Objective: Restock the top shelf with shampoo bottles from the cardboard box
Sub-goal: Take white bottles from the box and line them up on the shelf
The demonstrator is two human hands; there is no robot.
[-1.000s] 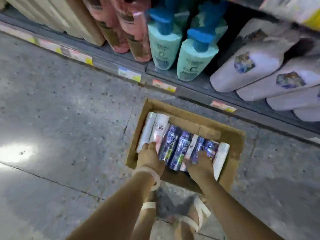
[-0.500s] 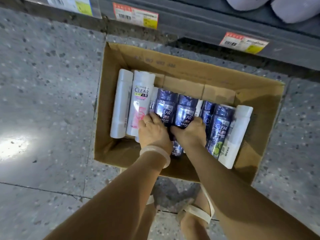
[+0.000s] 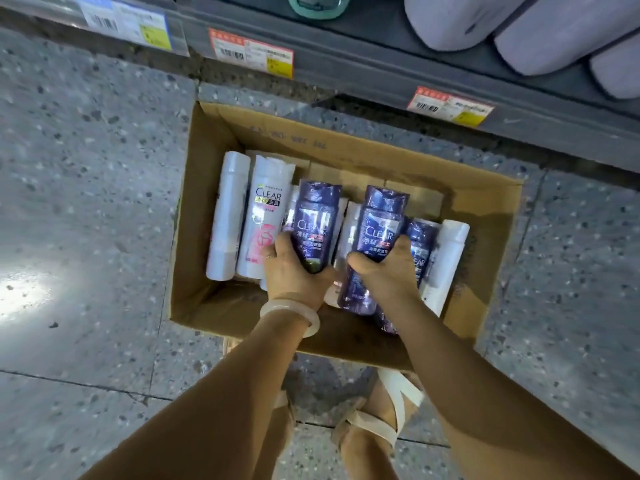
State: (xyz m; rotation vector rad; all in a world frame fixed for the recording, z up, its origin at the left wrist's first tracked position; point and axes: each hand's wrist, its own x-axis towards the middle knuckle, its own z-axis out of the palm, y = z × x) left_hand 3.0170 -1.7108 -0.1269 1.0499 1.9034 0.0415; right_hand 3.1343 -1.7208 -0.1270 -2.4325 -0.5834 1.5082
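Note:
An open cardboard box [image 3: 346, 140] sits on the floor below me, holding several shampoo bottles lying side by side. My left hand [image 3: 294, 275] grips a purple Clear bottle [image 3: 317, 220] and lifts it off the row. My right hand [image 3: 384, 275] grips a second purple Clear bottle [image 3: 377, 230], also raised. Still lying in the box are a white and pink Clear bottle [image 3: 265, 216], a plain white bottle [image 3: 227, 216] at the left, another purple bottle [image 3: 424, 247] and a white bottle [image 3: 446, 261] at the right.
The lowest shelf [image 3: 381, 74] runs along the top of the view with price tags [image 3: 251, 51] on its edge, pale pouches [image 3: 540, 29] and a teal bottle base [image 3: 317, 6] on it. Speckled stone floor [image 3: 86, 202] surrounds the box. My sandalled feet [image 3: 374, 424] stand just behind it.
Both hands have closed on a purple bottle each and raised them from the row. The view has come closer to the box.

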